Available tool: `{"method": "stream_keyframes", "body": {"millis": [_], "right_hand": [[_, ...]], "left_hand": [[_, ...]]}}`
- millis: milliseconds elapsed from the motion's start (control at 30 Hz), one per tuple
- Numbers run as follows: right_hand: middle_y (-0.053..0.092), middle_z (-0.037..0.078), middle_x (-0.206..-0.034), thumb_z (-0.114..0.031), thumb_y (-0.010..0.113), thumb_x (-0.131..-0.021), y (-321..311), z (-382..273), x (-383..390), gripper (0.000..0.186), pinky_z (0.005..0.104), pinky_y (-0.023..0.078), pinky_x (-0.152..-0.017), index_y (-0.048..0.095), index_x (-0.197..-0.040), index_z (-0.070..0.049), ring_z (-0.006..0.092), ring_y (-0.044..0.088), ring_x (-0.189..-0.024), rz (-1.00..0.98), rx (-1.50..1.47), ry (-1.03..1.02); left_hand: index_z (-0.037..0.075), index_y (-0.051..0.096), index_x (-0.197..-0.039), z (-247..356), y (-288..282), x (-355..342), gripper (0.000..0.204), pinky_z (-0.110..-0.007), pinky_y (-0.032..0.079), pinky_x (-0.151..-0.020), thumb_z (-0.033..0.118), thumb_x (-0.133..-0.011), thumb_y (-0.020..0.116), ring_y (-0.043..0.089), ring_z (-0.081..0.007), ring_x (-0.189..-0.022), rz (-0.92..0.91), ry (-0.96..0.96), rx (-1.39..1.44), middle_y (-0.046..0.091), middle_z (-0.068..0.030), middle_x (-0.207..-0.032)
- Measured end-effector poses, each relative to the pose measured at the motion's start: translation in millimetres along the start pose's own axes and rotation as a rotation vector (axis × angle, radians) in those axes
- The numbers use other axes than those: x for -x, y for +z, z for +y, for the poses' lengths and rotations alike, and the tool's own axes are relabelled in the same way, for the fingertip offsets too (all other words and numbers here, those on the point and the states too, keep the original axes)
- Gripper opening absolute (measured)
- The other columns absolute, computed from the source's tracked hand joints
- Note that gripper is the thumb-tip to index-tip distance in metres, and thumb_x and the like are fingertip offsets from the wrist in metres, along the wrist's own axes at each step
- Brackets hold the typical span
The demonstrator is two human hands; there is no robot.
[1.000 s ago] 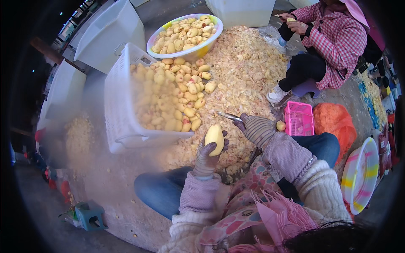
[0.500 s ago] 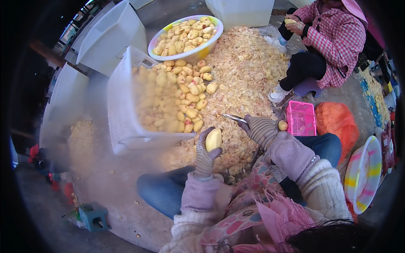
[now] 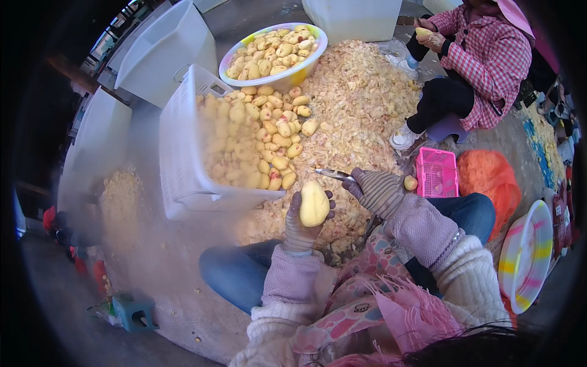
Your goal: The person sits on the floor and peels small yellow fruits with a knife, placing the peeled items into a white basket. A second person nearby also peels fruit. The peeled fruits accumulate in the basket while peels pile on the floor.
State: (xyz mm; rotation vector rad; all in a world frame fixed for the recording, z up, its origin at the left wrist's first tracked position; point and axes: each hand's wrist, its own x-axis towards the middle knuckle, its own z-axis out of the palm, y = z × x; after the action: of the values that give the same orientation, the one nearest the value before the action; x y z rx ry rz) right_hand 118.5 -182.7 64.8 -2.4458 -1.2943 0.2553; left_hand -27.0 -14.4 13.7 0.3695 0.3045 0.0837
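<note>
A concrete floor (image 3: 177, 293) carries a broad heap of peelings (image 3: 361, 104), spread to the right of the white crate (image 3: 175, 140). Just off that crate's near right corner, the left hand (image 3: 299, 226) has its fingers wrapped around a pale potato (image 3: 314, 205). Farther right of the crate, the right hand (image 3: 378, 191) has its fingers closed on a metal blade (image 3: 334, 174), apart from the potato. Peeling seems the step in hand, nearly finished; another stroke would call for turning the potato and bringing the blade against it.
</note>
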Motion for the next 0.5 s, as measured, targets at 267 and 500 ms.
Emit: {"method": "stream_keyframes", "body": {"millis": [267,500], "right_hand": [[0.064,0.015,-0.071,-0.043,0.052,-0.093,-1.0,12.7,-9.2,0.039,0.0470,0.049,-0.058,0.056,-0.092,-0.004,0.0345,0.063,-0.063,-0.031,0.114,0.198],[0.064,0.018,-0.072,-0.044,0.047,-0.096,-19.9,15.6,-9.4,0.041,0.0481,0.049,-0.063,0.056,-0.097,-0.003,0.0375,0.064,-0.067,-0.047,0.029,0.175]], "left_hand": [[0.005,0.052,-0.125,-3.6,-6.6,-3.9,0.054,-0.043,0.055,-0.076,0.048,-0.091,0.055,0.064,-0.0313,-0.091,-0.016,-0.031,0.097,0.063,-0.0205,-0.106],[0.006,0.046,-0.133,-1.2,-9.0,-10.2,0.056,-0.039,0.055,-0.080,0.042,-0.092,0.057,0.062,-0.0321,-0.093,-0.013,-0.040,0.232,0.058,-0.0201,-0.117]]}}
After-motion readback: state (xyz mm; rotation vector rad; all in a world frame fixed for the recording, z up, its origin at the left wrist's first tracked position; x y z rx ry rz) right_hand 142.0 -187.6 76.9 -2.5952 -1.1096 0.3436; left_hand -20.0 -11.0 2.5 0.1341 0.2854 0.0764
